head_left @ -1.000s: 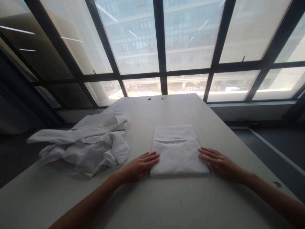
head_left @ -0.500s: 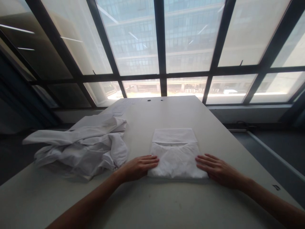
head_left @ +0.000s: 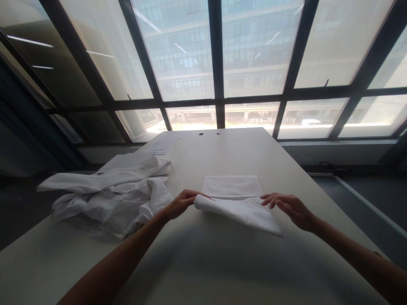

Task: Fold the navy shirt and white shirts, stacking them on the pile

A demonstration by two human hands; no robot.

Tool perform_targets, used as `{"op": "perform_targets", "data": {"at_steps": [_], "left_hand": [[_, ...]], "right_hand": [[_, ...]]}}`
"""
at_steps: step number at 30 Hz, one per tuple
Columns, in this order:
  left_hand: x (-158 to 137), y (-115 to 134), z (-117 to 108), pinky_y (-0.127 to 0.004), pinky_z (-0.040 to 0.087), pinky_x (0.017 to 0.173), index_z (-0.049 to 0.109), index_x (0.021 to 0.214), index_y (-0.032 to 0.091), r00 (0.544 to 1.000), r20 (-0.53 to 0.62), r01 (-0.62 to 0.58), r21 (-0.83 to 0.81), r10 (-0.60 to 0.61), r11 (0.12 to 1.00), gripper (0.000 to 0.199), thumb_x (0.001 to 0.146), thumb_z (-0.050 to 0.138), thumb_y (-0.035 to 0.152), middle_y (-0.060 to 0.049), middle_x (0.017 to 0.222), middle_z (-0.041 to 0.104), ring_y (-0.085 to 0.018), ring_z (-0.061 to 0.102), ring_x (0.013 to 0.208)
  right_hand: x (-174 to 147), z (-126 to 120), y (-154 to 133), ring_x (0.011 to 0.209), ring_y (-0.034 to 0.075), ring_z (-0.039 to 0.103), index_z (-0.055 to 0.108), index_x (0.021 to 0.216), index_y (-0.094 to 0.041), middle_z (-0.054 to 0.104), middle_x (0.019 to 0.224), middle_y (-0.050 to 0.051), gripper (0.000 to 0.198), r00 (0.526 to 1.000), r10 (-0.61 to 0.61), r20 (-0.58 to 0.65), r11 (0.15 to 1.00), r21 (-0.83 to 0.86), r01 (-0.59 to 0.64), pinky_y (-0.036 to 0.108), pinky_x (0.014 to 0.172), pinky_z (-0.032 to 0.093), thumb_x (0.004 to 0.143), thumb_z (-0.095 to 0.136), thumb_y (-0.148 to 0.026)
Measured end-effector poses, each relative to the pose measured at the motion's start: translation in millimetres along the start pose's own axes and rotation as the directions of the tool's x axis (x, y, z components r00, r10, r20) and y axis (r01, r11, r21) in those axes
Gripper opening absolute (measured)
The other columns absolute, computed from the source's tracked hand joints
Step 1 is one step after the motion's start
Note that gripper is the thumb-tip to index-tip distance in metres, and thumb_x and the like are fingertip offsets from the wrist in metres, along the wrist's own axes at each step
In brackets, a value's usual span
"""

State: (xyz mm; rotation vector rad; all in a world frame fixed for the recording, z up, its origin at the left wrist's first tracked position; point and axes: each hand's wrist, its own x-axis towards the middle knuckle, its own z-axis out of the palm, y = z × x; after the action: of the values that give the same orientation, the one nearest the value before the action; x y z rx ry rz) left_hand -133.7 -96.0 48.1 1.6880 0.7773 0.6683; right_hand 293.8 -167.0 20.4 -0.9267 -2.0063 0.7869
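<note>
Folded white garment (head_left: 237,212) on the tabletop (head_left: 232,152), roughly 5 o'clock from mid-view, near edge up off the surface. Left hand (head_left: 182,204)'s pinching its 10 o'clock side; right hand (head_left: 293,208)'s at 2, fingers half-curled, can't tell if it's gripping. Crumpled white cloth heap (head_left: 111,197) at 9, windows (head_left: 254,46) at 12.

From my end, I can't see the thumb of the left hand (head_left: 180,204), nor how the right hand (head_left: 291,207) meets the folded white cloth (head_left: 237,212). The picture's edges crop both forearms (head_left: 356,253); print on the papers (head_left: 161,146) is too small to read.
</note>
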Motion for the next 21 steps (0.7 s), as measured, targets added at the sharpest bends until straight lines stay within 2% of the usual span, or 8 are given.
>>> {"op": "perform_targets", "data": {"at_steps": [3, 5, 7, 10, 13, 16, 18, 21], "left_hand": [[4.0, -10.4, 1.8, -0.033, 0.050, 0.082, 0.081, 0.102, 0.013, 0.991, -0.116, 0.041, -0.153, -0.059, 0.987, 0.045, 0.081, 0.075, 0.053, -0.012, 0.100, 0.078, -0.027, 0.068, 0.091], [6.6, -14.1, 4.3, -0.028, 0.048, 0.071, 0.081, 0.097, 0.013, 0.979, -0.176, 0.063, -0.245, -0.108, 0.967, 0.041, 0.077, 0.079, 0.049, -0.010, 0.089, 0.076, -0.021, 0.065, 0.079], [11.6, -13.5, 6.0, -0.025, 0.044, 0.062, 0.079, 0.091, 0.012, 0.965, -0.212, 0.083, -0.317, -0.156, 0.945, 0.037, 0.075, 0.080, 0.045, -0.007, 0.077, 0.072, -0.017, 0.060, 0.068], [25.8, -8.2, 5.0, -0.023, 0.042, 0.054, 0.073, 0.080, 0.011, 0.946, -0.254, 0.091, -0.382, -0.200, 0.920, 0.029, 0.076, 0.077, 0.040, -0.003, 0.066, 0.065, -0.013, 0.054, 0.058], [45.2, -8.6, 0.2, -0.022, 0.043, 0.050, 0.067, 0.073, 0.014, 0.903, -0.343, 0.096, -0.425, -0.259, 0.900, 0.030, 0.081, 0.071, 0.043, 0.001, 0.061, 0.059, -0.012, 0.054, 0.053], [60.6, -22.6, -4.3, -0.024, 0.050, 0.057, 0.068, 0.083, 0.016, 0.861, -0.429, 0.071, -0.430, -0.273, 0.900, 0.043, 0.089, 0.062, 0.058, -0.001, 0.068, 0.065, -0.015, 0.062, 0.061], [63.8, -35.5, -6.0, -0.028, 0.055, 0.069, 0.070, 0.098, 0.017, 0.899, -0.375, 0.071, -0.390, -0.228, 0.918, 0.058, 0.092, 0.051, 0.071, -0.006, 0.083, 0.072, -0.019, 0.069, 0.078], [57.8, -48.6, -8.3, -0.034, 0.055, 0.083, 0.069, 0.117, 0.017, 0.974, -0.174, 0.091, -0.301, -0.148, 0.949, 0.081, 0.087, 0.039, 0.086, -0.012, 0.102, 0.075, -0.025, 0.070, 0.099]], "right_hand": [[-15.0, 9.4, -1.8, 0.137, 0.033, 0.051, 0.062, 0.139, -0.026, 0.060, 0.143, 0.015, 0.063, 0.989, -0.056, 0.134, 0.996, -0.067, 0.065, 0.051, 0.112, 0.044, 0.091, 0.056, -0.066], [-22.9, 21.9, 1.4, 0.143, 0.033, 0.043, 0.050, 0.150, -0.026, 0.050, 0.152, 0.016, 0.078, 0.990, -0.056, 0.130, 0.987, -0.145, 0.075, 0.051, 0.115, 0.040, 0.084, 0.070, -0.064], [-22.3, 35.1, 8.1, 0.140, 0.031, 0.048, 0.059, 0.143, -0.027, 0.057, 0.146, 0.015, 0.062, 0.998, -0.058, 0.025, 0.986, -0.158, 0.061, 0.052, 0.114, 0.041, 0.088, 0.071, -0.053], [-4.8, 47.0, 20.7, 0.115, 0.032, 0.067, 0.077, 0.113, -0.024, 0.076, 0.114, 0.012, 0.034, 0.981, 0.021, -0.191, 0.997, -0.068, -0.035, 0.051, 0.101, 0.052, 0.094, 0.063, -0.047], [23.5, 47.1, 30.8, 0.079, 0.028, 0.069, 0.077, 0.087, -0.018, 0.075, 0.080, 0.006, 0.043, 0.912, 0.193, -0.362, 0.979, 0.015, -0.202, 0.039, 0.072, 0.058, 0.090, 0.062, -0.058], [53.2, 45.0, 37.8, 0.062, 0.020, 0.059, 0.068, 0.071, -0.016, 0.064, 0.063, 0.003, 0.053, 0.849, 0.258, -0.462, 0.966, 0.101, -0.239, 0.029, 0.054, 0.047, 0.084, 0.062, -0.067], [70.3, 45.7, 41.9, 0.059, 0.018, 0.055, 0.065, 0.070, -0.016, 0.061, 0.062, 0.002, 0.055, 0.816, 0.278, -0.507, 0.960, 0.155, -0.231, 0.027, 0.052, 0.043, 0.083, 0.061, -0.069], [86.7, 47.9, 48.9, 0.062, 0.018, 0.057, 0.066, 0.076, -0.016, 0.065, 0.068, 0.004, 0.055, 0.786, 0.338, -0.517, 0.940, 0.227, -0.255, 0.027, 0.054, 0.044, 0.083, 0.060, -0.070]]}}
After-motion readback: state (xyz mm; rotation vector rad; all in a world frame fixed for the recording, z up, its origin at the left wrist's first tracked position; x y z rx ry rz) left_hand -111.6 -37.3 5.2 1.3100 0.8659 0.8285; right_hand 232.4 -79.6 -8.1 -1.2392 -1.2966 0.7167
